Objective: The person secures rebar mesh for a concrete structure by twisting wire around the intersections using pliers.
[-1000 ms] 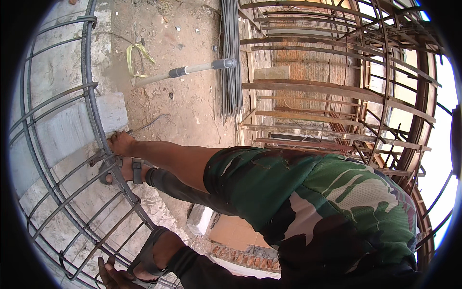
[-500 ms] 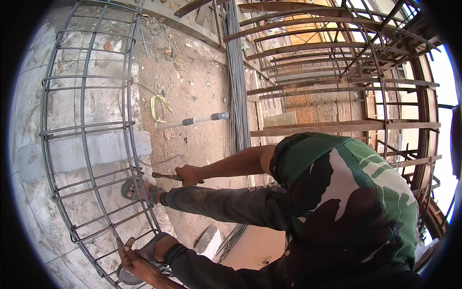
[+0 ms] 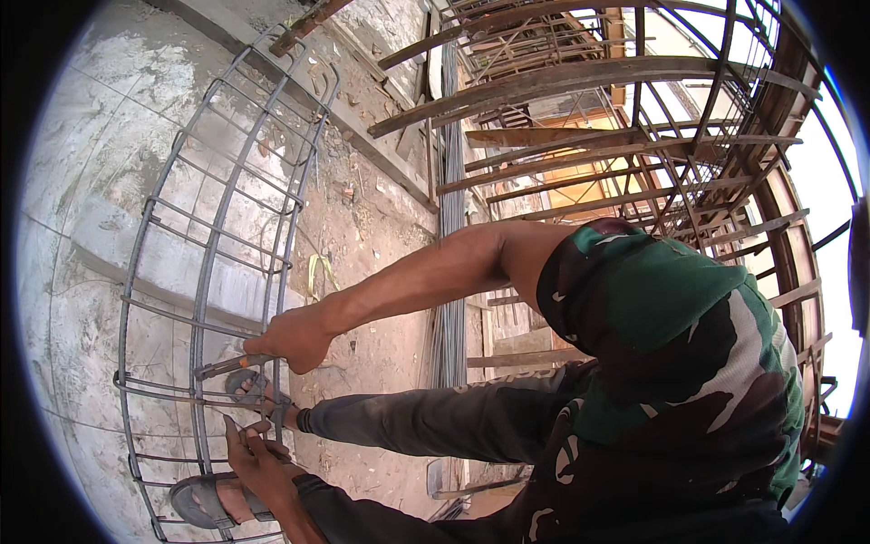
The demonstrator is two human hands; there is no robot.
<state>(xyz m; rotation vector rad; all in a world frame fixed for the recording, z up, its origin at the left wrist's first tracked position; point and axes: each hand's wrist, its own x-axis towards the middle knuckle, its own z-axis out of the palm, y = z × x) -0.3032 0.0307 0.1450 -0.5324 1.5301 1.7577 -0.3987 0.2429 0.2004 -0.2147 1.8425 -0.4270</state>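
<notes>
A long steel rebar cage [image 3: 198,317] lies across the left of the view, its stirrups crossing several lengthwise bars. My right hand [image 3: 299,339], on the upper arm in view, is closed around a pincers-like tool [image 3: 231,364] with an orange handle part. The dark jaws sit at a lengthwise bar beside a stirrup. Just below, my left hand [image 3: 261,461] is at the cage near the same stirrup, thumb and fingers drawn together; whatever lies between them is too small to make out. My sandalled feet [image 3: 201,501] are at the cage's lower part.
A pale concrete strip [image 3: 231,292] runs beneath the cage. A yellow-green strap [image 3: 319,272] lies on dusty ground beside it. A bundle of steel rods [image 3: 450,181] and timber scaffolding [image 3: 580,77] stretch along the other side. A timber end [image 3: 304,27] overlaps the cage's far end.
My right hand has brought the pincers from beside the cage to its bars. The left hand has shifted its fingers and come closer to the tool. The whole view has swung.
</notes>
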